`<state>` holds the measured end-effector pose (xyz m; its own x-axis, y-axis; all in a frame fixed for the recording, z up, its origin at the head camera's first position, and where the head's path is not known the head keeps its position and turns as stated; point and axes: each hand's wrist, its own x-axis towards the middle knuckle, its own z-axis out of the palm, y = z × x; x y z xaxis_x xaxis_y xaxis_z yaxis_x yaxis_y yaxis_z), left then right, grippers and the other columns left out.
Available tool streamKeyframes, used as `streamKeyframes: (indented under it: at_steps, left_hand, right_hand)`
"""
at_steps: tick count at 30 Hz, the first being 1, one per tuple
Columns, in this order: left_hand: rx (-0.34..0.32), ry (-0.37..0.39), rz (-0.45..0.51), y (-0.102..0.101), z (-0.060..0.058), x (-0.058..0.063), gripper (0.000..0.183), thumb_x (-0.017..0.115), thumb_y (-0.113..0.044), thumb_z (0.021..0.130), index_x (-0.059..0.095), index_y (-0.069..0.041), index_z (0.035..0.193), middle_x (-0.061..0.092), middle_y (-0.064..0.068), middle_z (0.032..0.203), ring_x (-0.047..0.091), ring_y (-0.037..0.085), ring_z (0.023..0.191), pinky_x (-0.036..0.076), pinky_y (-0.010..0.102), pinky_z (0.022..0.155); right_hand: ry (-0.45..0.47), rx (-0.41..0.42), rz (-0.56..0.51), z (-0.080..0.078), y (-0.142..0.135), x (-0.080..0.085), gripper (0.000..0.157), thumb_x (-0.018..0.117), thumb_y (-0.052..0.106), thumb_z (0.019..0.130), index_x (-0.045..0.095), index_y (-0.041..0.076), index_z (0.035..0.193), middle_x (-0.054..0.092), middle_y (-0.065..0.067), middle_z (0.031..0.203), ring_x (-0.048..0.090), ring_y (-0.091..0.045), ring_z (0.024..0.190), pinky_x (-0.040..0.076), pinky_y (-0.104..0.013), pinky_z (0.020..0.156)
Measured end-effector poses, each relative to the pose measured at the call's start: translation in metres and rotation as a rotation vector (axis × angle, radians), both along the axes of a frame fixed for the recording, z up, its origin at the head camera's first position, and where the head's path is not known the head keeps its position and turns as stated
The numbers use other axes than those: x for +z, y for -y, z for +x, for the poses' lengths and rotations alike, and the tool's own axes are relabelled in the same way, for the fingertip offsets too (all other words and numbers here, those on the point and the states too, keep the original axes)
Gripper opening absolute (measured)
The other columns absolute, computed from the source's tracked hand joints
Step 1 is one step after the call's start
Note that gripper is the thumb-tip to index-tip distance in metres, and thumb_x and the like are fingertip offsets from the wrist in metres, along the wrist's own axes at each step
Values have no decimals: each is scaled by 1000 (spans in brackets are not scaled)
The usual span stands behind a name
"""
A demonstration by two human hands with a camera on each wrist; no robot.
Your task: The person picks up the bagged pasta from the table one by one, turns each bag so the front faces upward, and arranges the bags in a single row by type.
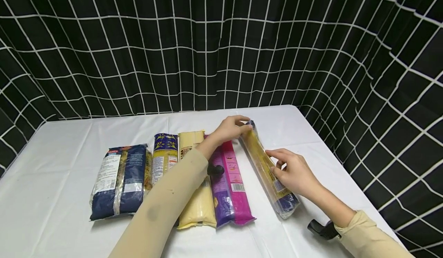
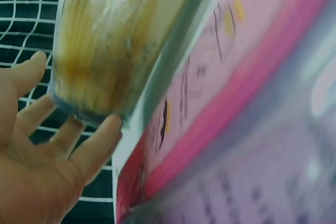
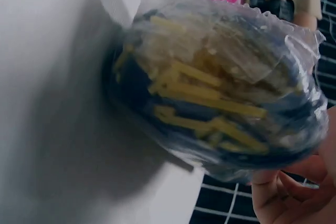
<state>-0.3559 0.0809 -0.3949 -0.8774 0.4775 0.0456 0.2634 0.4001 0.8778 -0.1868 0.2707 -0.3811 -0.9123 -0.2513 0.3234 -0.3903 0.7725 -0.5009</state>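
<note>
**A:** so where's that clear-and-navy spaghetti pack (image 1: 263, 165) sitting?

**B:** over the white tablecloth (image 1: 62, 181), at 3 o'clock of the pink-and-purple packet (image 1: 233, 196), small gap between them. It lies slanted, far end toward 11, near end toward 5. Can't tell if it's flat down or slightly raised.

**A:** and the fingers?

**B:** left hand (image 1: 232, 128) is at the 11 o'clock end, thumb and fingers spread wide around the tip. right hand (image 1: 294, 169) has thumb and forefinger at the pack's 3 o'clock edge, bit of space between them. Real grip or just a touch? can't tell.

**A:** awkward thing to handle?

**B:** my guess: lightish, stiff lengthwise thanks to the strands, but slick film and crinkly loose ends. Dry pasta likely snaps if you bend it, so I'd hold it round the body or support both ends, not tug the loose plastic.

**A:** what's in them all?

**B:** long yellow strands in this one. Navy bag (image 1: 134, 177) at the row's 9 o'clock end shows mottled orangey-brown bits, too small to name. Navy-topped yellow packet (image 1: 166, 144) beside it shows yellow contents. Cream packet (image 1: 199, 212) and the pink one hide theirs.
</note>
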Motion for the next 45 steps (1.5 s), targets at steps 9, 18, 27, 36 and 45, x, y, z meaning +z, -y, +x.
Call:
streamKeyframes:
  at_steps: [9, 18, 27, 36, 45]
  left_hand:
    - [78, 50, 66, 0, 8, 2, 40, 72, -28, 85, 63, -14, 121, 61, 15, 112, 60, 22, 94, 52, 29, 76]
    - [71, 71, 196, 4, 8, 1, 35, 75, -13, 81, 66, -11, 114, 60, 13, 110, 59, 19, 91, 51, 24, 73]
    - [29, 44, 283, 9, 14, 6, 34, 67, -2, 80, 65, -11, 113, 60, 6, 115, 60, 22, 101, 51, 27, 76]
    - [58, 93, 398, 6, 18, 1, 41, 57, 7, 79, 64, -13, 114, 58, 3, 116, 62, 19, 94, 52, 33, 78]
    - [80, 97, 411, 4, 23, 0, 37, 61, 2, 84, 65, -17, 116, 57, 3, 120, 62, 17, 98, 51, 28, 80]
  right_hand:
    - [44, 62, -65, 3, 15, -2, 47, 74, 6, 80, 60, 1, 125, 63, -9, 116, 59, -8, 69, 51, -22, 53]
    - [191, 3, -191, -7, 1, -8, 43, 65, 26, 91, 57, 11, 130, 63, -5, 119, 63, -20, 88, 53, -27, 63]
    - [505, 25, -536, -22, -12, -24, 57, 54, 17, 97, 32, 6, 147, 45, -26, 136, 64, -18, 89, 56, -35, 77]
    - [750, 106, -806, -26, -11, -28, 67, 54, 22, 97, 16, 27, 153, 43, -23, 136, 63, -22, 101, 52, -45, 86]
    - [624, 54, -813, -25, -10, -30, 70, 63, 15, 92, 26, 22, 151, 55, -8, 111, 58, -9, 74, 49, -22, 56]
